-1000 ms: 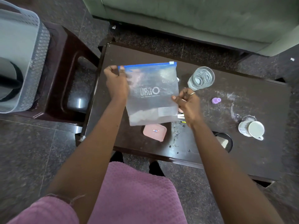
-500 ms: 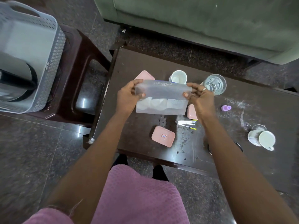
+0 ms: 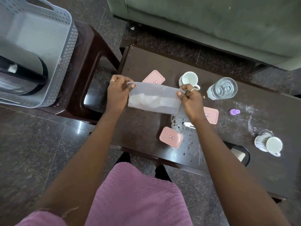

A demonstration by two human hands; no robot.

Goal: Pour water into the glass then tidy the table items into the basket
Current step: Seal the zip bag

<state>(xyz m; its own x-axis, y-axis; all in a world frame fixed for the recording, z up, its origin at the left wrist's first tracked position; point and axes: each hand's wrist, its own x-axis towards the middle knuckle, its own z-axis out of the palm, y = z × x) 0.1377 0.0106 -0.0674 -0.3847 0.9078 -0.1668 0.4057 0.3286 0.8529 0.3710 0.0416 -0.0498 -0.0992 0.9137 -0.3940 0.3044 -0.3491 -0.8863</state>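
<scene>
1. Head view: I look down on a person in a pink garment [image 3: 133, 193] at a low dark table [image 3: 143, 124], both bare arms reaching out over it.
2. The left hand [image 3: 116, 93] pinches the left end of a frosted plastic bag [image 3: 154, 98] at its top edge, thumb and curled fingers closed on the plastic. A ring shows on one finger.
3. The right hand [image 3: 191, 98] pinches the opposite end the same way, thumb on the near face, also with a ring. The bag is stretched flat between the two hands, above the left half of the table.
4. Pale white contents lie along the lower part of the bag. I cannot tell what they are.
5. The glass [image 3: 222, 88] stands upright on the far side of the table, to the right of the right hand and apart from it. It holds what looks like clear water.
6. A white cup [image 3: 189, 79] stands upright just behind the right hand, between the glass and a pink box [image 3: 154, 78] at the far edge.
7. A second pink box [image 3: 171, 137] lies near the front edge, below the bag. A third pink box [image 3: 211, 115] is partly hidden by the right wrist.
8. A small purple cap [image 3: 234, 111] lies to the right of the third pink box, and a second white cup [image 3: 268, 143] lies on its side near the table's right end.
9. The grey perforated basket [image 3: 40, 46] sits on a dark stool [image 3: 91, 62] to the left of the table, well apart from the bag. A black-and-silver object [image 3: 21, 75] rests inside it, cut off by the frame edge.
10. A green sofa [image 3: 211, 22] runs behind the table.
</scene>
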